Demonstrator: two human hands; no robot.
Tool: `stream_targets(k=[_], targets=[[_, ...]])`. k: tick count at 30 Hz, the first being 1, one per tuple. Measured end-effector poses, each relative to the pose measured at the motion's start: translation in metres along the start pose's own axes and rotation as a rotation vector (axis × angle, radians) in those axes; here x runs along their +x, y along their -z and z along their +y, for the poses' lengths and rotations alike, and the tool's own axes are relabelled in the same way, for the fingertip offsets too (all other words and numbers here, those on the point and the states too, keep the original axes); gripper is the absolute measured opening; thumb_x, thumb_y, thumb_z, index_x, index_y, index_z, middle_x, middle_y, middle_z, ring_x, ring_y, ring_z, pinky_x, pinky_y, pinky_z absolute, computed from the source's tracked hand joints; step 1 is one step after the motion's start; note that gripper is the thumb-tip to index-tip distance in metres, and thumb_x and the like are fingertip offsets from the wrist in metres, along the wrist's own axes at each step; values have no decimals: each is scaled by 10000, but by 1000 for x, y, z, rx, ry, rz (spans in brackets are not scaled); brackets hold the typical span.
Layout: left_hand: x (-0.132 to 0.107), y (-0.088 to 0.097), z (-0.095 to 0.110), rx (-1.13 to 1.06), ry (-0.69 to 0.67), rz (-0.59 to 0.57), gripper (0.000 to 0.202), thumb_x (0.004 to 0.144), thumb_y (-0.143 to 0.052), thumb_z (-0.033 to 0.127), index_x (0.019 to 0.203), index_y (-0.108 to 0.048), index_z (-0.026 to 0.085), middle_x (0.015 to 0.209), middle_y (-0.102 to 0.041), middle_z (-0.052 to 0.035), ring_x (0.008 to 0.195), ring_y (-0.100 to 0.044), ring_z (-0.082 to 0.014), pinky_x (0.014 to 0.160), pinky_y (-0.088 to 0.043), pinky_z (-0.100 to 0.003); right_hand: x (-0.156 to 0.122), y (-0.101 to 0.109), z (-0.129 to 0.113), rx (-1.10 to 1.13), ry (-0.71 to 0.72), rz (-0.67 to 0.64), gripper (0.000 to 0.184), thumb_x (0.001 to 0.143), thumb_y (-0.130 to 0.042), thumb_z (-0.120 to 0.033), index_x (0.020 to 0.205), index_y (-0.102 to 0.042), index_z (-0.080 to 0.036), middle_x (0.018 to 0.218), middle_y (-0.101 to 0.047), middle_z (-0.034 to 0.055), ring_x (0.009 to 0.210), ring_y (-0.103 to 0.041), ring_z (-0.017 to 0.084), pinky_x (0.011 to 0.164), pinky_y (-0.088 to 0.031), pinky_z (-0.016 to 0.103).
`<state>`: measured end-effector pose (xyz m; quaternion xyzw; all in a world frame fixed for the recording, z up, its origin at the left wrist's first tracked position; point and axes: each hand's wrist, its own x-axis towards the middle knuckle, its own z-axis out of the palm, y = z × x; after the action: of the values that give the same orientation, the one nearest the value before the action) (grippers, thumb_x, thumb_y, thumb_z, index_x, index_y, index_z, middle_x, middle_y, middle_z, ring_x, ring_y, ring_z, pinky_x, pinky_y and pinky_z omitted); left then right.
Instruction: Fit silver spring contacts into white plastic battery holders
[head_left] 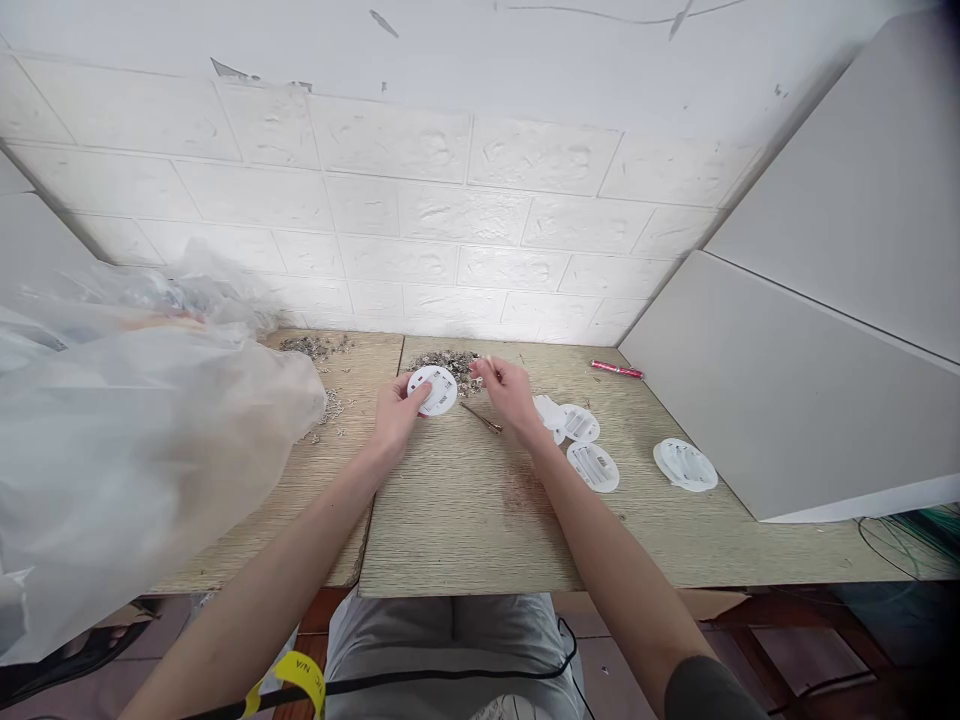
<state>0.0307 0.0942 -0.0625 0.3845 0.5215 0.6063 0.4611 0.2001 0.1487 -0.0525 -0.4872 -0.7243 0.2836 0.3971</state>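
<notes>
My left hand (pixel 396 408) grips a round white plastic disc (pixel 435 389) by its left edge, holding it just above the wooden table (pixel 465 520). My right hand (pixel 504 388) is beside the disc on the right, fingers pinched together on something too small to make out, at the edge of a pile of small metal parts (pixel 448 362). A thin metal tool (pixel 481 418), like tweezers, lies on the table between my hands.
Several more white discs (pixel 592 466) lie to the right, one (pixel 685 465) farther out near a grey panel (pixel 787 400). A red pen (pixel 616 370) rests at the back. A big clear plastic bag (pixel 127 440) covers the left side. More metal parts (pixel 319 347) lie behind it.
</notes>
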Motion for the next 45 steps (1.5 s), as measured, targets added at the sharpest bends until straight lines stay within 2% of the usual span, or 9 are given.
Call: stream_targets(k=[6, 12, 18, 22, 25, 29, 34, 41, 45], targets=[[1, 0, -2, -19, -17, 29, 325, 630, -725, 369, 866, -688, 147, 859, -695, -74, 646, -562, -127, 493, -396, -203, -4, 6, -10, 769, -90, -61, 504, 906, -282, -561, 1033, -631, -220, 1299, -619, 78, 1167, -581, 241, 840, -512, 365], [-1, -1, 0, -13, -26, 35, 295, 638, -717, 352, 852, -693, 148, 843, -688, -73, 637, -555, -125, 491, -397, -206, -15, 9, -18, 814, -26, -115, 515, 925, -214, -544, 1120, -639, -329, 1481, -445, -26, 1303, -472, 222, 970, -456, 473], [1, -2, -1, -30, -9, 56, 293, 631, -732, 341, 843, -684, 145, 830, -677, -64, 633, -546, -115, 495, -404, -199, -19, 9, -26, 985, -36, -66, 448, 938, -291, -508, 937, -695, -314, 1447, -475, -45, 1332, -436, 224, 1024, -423, 497], [-2, -4, 2, -45, 2, 46, 350, 644, -733, 410, 859, -679, 139, 834, -676, -74, 620, -536, -116, 468, -404, -199, -15, 8, -19, 1263, -151, -34, 368, 961, -349, -405, 812, -658, -270, 1287, -619, -13, 1216, -548, 184, 998, -475, 441], [-4, -4, 5, -44, 5, 11, 390, 644, -729, 463, 839, -669, 131, 807, -668, -79, 584, -502, -106, 448, -396, -199, -11, 7, -10, 1631, -248, -85, 344, 996, -333, -265, 790, -607, -233, 915, -726, -14, 902, -666, 102, 873, -558, 307], [-5, -4, 7, -42, 7, 3, 389, 648, -725, 471, 838, -666, 136, 762, -646, -62, 560, -483, -98, 444, -389, -200, -8, 5, 2, 1948, -320, -273, 349, 1022, -286, -174, 772, -528, -203, 419, -451, -100, 374, -447, 53, 420, -460, 110], [-3, -3, 4, -22, 10, -17, 339, 675, -701, 436, 826, -643, 138, 715, -615, -41, 509, -462, -85, 419, -375, -205, -6, 5, 10, 1916, -303, -229, 399, 1048, -217, -212, 735, -465, -197, 372, -281, -121, 281, -247, 50, 270, -215, 100], [-3, -3, 2, 25, 31, -34, 315, 702, -656, 315, 962, -624, 140, 897, -656, -81, 594, -550, -114, 461, -440, -223, -1, 8, 21, 1676, -215, 25, 414, 1031, -324, -288, 623, -320, -221, 389, -178, -120, 321, -87, 65, 284, -136, 138], [-4, -3, 1, 55, 41, -59, 379, 676, -669, 244, 1040, -606, 158, 1013, -658, -96, 643, -567, -118, 493, -457, -225, 1, 4, 22, 1282, -201, 120, 441, 993, -376, -465, 624, -299, -237, 412, -186, -111, 351, -99, 81, 317, -148, 192]])
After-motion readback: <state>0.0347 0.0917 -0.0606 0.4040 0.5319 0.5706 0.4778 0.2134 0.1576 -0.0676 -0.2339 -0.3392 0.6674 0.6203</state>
